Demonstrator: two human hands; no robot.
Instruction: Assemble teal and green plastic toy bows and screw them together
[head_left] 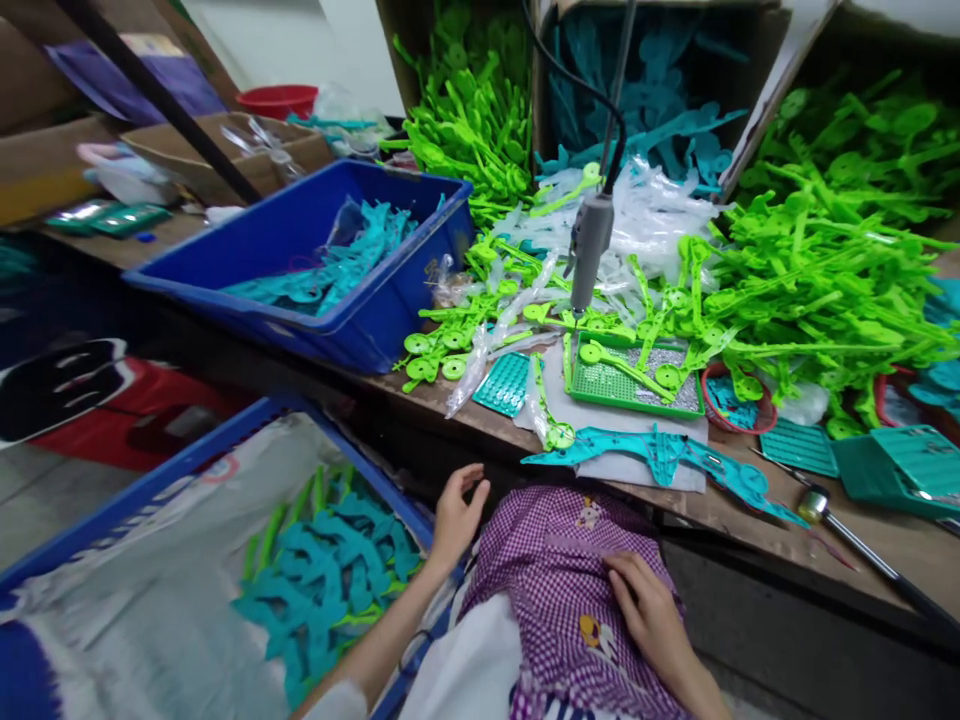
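Where the left hand (459,510) hovers: off the near edge of the workbench (915,550), near the rim of the low blue crate (150,487); its fingers are half curled, unclenched and empty.
Right hand (645,600): over the checked apron (570,545), fingers loosely extended, bare of any visible part.
Long teal piece (664,455): along the workbench's near edge, beyond both hands, partly on a pale sheet.
Green tray (611,385): behind that piece, small metal bits at its right end, green parts across it.
Grey screwdriver (591,250): hanging upright, tip near the tray's far edge.
Green pile (832,270): heaped toward the workbench's far right corner.
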